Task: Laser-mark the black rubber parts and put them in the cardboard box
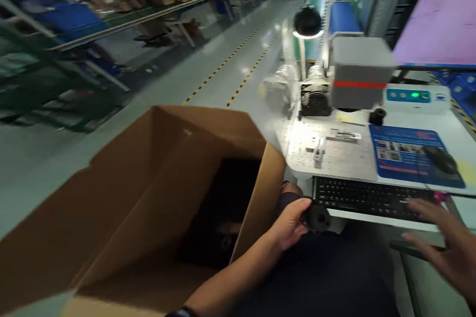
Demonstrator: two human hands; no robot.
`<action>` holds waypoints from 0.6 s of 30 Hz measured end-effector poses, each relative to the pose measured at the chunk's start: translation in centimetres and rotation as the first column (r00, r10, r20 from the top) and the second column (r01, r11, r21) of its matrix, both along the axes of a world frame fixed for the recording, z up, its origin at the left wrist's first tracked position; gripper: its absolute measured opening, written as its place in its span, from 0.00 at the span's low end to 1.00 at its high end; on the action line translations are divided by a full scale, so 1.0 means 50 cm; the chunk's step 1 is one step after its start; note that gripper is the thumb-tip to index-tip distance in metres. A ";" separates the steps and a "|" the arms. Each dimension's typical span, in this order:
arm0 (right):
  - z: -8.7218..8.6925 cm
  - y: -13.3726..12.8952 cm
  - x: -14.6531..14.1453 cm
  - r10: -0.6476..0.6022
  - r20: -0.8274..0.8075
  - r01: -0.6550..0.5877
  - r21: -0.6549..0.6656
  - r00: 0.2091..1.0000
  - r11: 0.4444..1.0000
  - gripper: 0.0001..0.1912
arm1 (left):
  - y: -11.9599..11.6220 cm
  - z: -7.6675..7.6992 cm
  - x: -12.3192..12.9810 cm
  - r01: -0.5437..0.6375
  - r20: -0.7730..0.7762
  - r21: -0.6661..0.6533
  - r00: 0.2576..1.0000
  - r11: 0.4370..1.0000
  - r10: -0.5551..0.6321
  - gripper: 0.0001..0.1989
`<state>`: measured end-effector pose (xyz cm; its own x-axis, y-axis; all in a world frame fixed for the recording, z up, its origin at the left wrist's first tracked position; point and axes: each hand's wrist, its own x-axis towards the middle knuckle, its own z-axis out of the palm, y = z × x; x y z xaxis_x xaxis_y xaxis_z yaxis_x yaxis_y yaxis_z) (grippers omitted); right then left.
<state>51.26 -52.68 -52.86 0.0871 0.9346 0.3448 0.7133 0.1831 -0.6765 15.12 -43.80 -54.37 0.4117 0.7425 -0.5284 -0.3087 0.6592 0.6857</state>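
A black round part with a small hole in its face [318, 218] is gripped in my left hand [292, 223], over my lap just in front of the keyboard. My right hand [442, 247], somewhat blurred, has its fingers spread and holds nothing; it hovers by the right end of the black keyboard [364, 198]. To the left of my left arm, an open cardboard box [122, 198] has a dark interior, where I cannot make out the contents clearly. Another small black round part [377, 117] stands on the white worktop behind the mouse pad.
A perforated metal plate [345, 163] with small fixtures lies under a grey machine head [362, 69]. A mouse [441, 158] rests on a blue mat [397, 171]. Beyond are a ring-lit lamp [307, 22], a monitor [439, 20] and, across the aisle, a long bench [148, 20].
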 end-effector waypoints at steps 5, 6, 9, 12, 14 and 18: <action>0.011 0.056 -0.299 0.563 -0.002 -0.559 -0.124 0.826 0.820 0.40 | -0.040 0.009 -0.043 0.036 0.124 -0.070 0.992 0.997 -0.027 0.15; 0.007 0.065 -0.339 0.605 -0.029 -0.604 -0.108 0.796 0.789 0.39 | -0.046 0.012 -0.056 0.028 0.132 -0.073 0.991 0.997 -0.018 0.15; -0.009 0.085 -0.416 0.649 -0.099 -0.655 -0.041 0.754 0.755 0.35 | -0.065 0.020 -0.090 0.009 0.121 -0.066 0.993 0.998 -0.001 0.14; -0.023 0.093 -0.453 0.628 -0.150 -0.638 -0.029 0.764 0.769 0.32 | -0.075 0.024 -0.132 -0.027 0.021 -0.025 0.999 0.999 0.028 0.14; -0.032 0.101 -0.459 0.562 -0.177 -0.579 -0.064 0.808 0.813 0.30 | -0.074 0.020 -0.182 -0.047 -0.144 0.040 0.988 0.998 0.052 0.15; -0.046 0.156 -0.427 0.279 -0.234 -0.313 -0.123 0.931 0.942 0.31 | -0.048 0.003 -0.369 -0.130 -0.575 0.261 0.775 0.956 0.262 0.12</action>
<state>29.91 -44.89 -55.16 -0.1473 0.9693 0.1969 0.4815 0.2442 -0.8418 -3.31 -46.22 -54.23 -0.1038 0.8858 -0.4523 0.0988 0.4617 0.8815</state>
